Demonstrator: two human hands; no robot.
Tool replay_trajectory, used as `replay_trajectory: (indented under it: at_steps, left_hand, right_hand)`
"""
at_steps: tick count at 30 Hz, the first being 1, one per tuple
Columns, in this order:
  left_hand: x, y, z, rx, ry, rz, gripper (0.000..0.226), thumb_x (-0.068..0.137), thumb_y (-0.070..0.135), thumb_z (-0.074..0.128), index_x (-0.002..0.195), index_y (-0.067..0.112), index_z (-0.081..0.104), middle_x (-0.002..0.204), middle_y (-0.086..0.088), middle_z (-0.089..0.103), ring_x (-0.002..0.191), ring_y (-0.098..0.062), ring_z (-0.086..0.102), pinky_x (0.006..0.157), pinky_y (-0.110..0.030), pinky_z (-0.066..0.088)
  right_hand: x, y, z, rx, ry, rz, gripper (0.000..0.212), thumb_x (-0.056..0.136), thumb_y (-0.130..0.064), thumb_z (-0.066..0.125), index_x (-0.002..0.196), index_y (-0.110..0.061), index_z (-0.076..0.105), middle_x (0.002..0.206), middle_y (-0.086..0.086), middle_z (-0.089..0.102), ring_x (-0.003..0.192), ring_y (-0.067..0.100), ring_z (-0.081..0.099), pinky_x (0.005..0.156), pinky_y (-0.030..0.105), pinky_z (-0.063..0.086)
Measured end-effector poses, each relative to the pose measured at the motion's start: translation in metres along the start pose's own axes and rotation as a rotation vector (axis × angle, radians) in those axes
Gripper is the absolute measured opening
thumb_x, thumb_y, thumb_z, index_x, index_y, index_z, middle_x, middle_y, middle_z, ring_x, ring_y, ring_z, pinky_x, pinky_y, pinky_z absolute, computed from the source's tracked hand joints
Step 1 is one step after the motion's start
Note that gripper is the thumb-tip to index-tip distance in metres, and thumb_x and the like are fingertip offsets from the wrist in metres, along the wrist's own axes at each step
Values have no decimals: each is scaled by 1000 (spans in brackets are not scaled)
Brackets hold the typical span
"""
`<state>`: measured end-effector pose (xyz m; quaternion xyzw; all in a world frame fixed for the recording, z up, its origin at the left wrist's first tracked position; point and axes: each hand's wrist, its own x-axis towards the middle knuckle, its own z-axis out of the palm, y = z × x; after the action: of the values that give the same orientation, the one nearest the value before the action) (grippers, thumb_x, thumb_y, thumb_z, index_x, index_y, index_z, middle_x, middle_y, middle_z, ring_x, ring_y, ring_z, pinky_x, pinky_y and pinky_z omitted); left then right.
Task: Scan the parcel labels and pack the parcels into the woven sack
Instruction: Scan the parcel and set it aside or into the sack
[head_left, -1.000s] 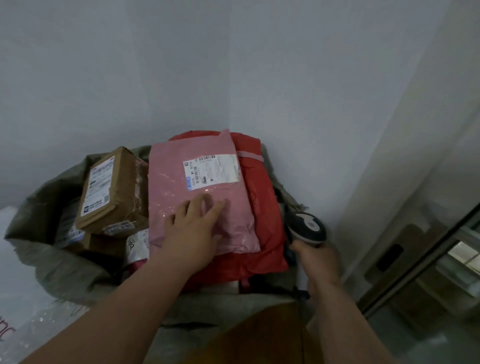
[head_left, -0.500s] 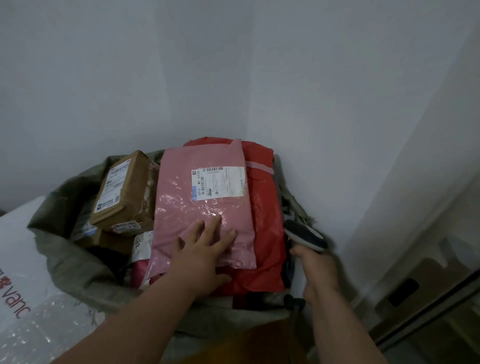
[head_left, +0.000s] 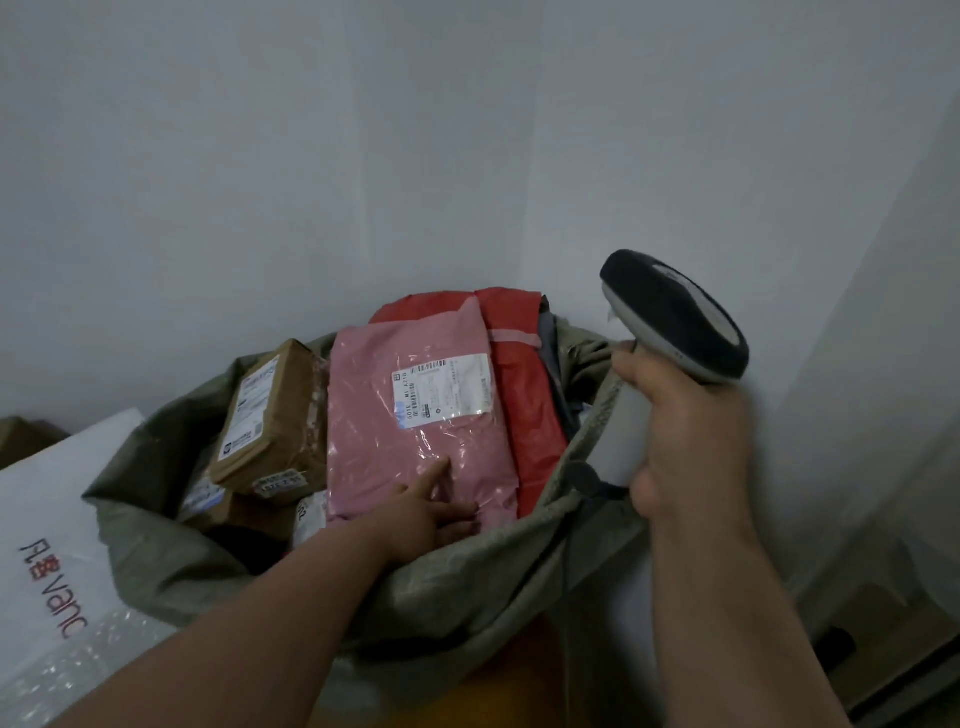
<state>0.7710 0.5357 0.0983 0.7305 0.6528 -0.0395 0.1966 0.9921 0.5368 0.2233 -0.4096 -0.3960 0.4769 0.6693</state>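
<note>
A grey-green woven sack (head_left: 467, 587) stands open against the wall corner. Inside, a pink parcel (head_left: 379, 441) with a white label (head_left: 444, 389) lies on a red parcel (head_left: 530, 415). A brown carton (head_left: 275, 415) with labels leans at their left. My left hand (head_left: 431, 512) rests on the pink parcel's near end, fingers stretched out and reaching down at its lower edge. My right hand (head_left: 675, 431) grips the handle of a grey and black barcode scanner (head_left: 675, 317), raised above the sack's right rim with its head toward the parcels.
A white plastic bag (head_left: 47, 545) with red and grey print lies at the left, bubble wrap (head_left: 62, 675) below it. Smaller labelled parcels (head_left: 202, 499) sit under the carton. Walls close in behind and at the right. A brown box (head_left: 872, 639) stands low at the right.
My right hand has lifted the scanner from beside the sack up to above its right rim. My left hand slid down toward the pink parcel's near edge. The view shifted right.
</note>
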Motion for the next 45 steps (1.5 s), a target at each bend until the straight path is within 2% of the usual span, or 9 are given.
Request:
replay_trajectory:
  at_steps: [8,16,18,23,25,28,32,36,45]
  left_hand:
    - [-12,9,18,-112,-143,10,73,96,62,43,158,36,15,164,10,-22,152,-35,-3,123,-54,6]
    - [0,5,-8,-383,-40,49,76,104,30,47,150,25,-14,165,-10,-12,153,-31,1,124,-43,8]
    - [6,9,2,-331,-56,44,71,105,32,44,155,20,-6,165,-10,-15,154,-27,-5,124,-38,3]
    - [14,31,26,-545,-47,-38,67,99,61,34,157,26,27,165,6,-18,154,-24,-1,122,-40,4]
    - [11,36,26,-613,-18,-52,71,96,65,41,155,28,32,165,10,-16,154,-25,1,122,-42,8]
    - [2,34,18,-619,30,-33,68,96,61,46,154,28,35,166,11,-9,153,-24,8,121,-41,13]
    - [-17,27,4,-616,161,-17,59,98,46,55,150,22,42,162,3,27,146,-19,31,111,-24,22]
    - [-42,15,-4,-555,222,-50,51,98,36,59,146,19,49,141,-4,57,119,-14,55,93,-17,35]
    - [-122,-20,20,-41,-222,-91,59,100,64,26,145,31,46,147,-5,50,135,-27,45,114,-49,28]
  right_hand:
    - [-6,8,31,-120,-43,120,13,71,-4,78,66,-16,75,64,3,68,67,25,64,64,38,52]
    - [5,-52,59,0,-129,-221,9,59,-19,74,53,-25,72,57,-10,64,55,6,63,51,23,53]
    - [10,-42,53,-70,-92,-173,1,57,-21,75,57,-21,74,58,-7,65,60,13,64,56,31,53]
    - [7,0,27,-388,-50,9,41,54,-25,72,86,1,71,88,27,71,88,46,68,64,52,56]
    - [7,6,20,-443,-33,-30,37,62,-20,74,86,7,68,85,30,69,83,50,65,59,44,51]
    - [8,2,16,-539,-13,-153,17,74,-12,74,78,3,67,69,18,62,61,31,56,60,37,43]
    - [-4,-7,25,-582,-49,-250,17,74,-17,75,69,-16,58,94,16,62,80,27,54,71,35,45]
    - [-24,-11,37,-565,-241,-175,15,73,-12,76,66,-13,64,53,-14,58,56,7,51,48,16,40]
    - [-105,16,59,-549,-335,143,6,73,-10,74,68,-7,73,64,5,67,68,20,61,67,34,50]
